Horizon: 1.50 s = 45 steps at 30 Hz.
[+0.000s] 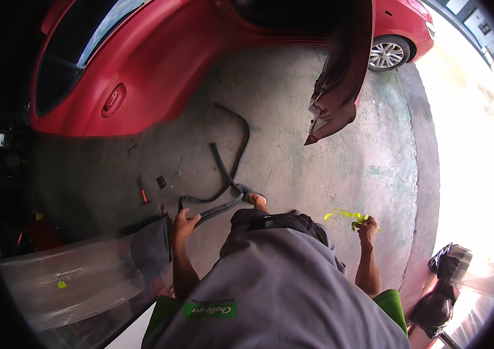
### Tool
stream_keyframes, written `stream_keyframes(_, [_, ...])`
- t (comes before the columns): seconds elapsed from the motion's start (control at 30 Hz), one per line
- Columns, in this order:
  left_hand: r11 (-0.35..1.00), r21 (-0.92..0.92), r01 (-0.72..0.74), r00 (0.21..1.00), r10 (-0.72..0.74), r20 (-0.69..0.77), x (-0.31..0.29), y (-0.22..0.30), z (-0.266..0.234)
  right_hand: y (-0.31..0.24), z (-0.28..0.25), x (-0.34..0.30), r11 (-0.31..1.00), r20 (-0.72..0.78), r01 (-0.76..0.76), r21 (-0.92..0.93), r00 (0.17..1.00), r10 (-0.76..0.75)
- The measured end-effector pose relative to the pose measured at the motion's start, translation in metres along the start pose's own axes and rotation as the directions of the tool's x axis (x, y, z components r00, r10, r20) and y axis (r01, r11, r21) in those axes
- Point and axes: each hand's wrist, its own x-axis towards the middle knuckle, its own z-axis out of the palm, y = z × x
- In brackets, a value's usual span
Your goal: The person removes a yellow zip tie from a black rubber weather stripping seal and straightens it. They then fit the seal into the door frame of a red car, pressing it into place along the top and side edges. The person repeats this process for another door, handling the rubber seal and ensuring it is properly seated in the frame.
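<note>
My left hand (pixel 183 225) is closed around a long black rubber door seal (pixel 219 207), low at the left of my body. The rest of the seal curves away across the concrete floor, with its ends lying farther off near the red car. Out to the right, my right hand (pixel 368 228) pinches a crumpled strip of yellow-green tape (pixel 345 214). The tape trails leftward from the fingers. My foot (pixel 257 199) in a dark sandal shows beside the seal.
A red car body (pixel 171 75) stands ahead, with a red panel (pixel 340 87) jutting downward. A plastic-covered panel (pixel 84 273) is at lower left. An orange-handled tool (pixel 144 195) and a small dark block (pixel 161 182) lie on the floor. Black-wrapped items (pixel 448 279) stand at lower right.
</note>
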Motion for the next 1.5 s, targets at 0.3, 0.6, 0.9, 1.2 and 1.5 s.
stream_keyframes(0.3, [0.997, 0.057, -0.048, 0.998, 0.046, 0.044, -0.083, -0.016, 0.053, 0.080, -0.020, -0.036, 0.899, -0.079, 0.286, -0.333, 0.941, -0.329])
stream_keyframes(0.6, [0.981, 0.135, -0.137, 0.991, 0.136, 0.019, -0.106, -0.010, 0.067, 0.013, -0.071, -0.062, 0.954, 0.141, -0.221, -0.203, 0.957, 0.252])
stream_keyframes(0.9, [0.981, 0.143, -0.127, 0.990, 0.116, 0.083, -0.103, -0.027, 0.067, 0.113, -0.039, -0.033, 0.971, 0.022, 0.135, -0.198, 0.991, -0.133])
stream_keyframes(1.2, [0.972, 0.147, -0.182, 0.980, 0.167, 0.105, -0.091, -0.023, 0.047, 0.016, -0.067, -0.083, 0.939, -0.042, -0.341, -0.046, 0.940, 0.340])
stream_keyframes(1.5, [0.937, 0.132, -0.323, 0.945, 0.312, 0.100, -0.091, 0.027, 0.028, 0.073, -0.014, -0.078, 0.898, 0.035, -0.222, -0.380, 0.967, 0.254])
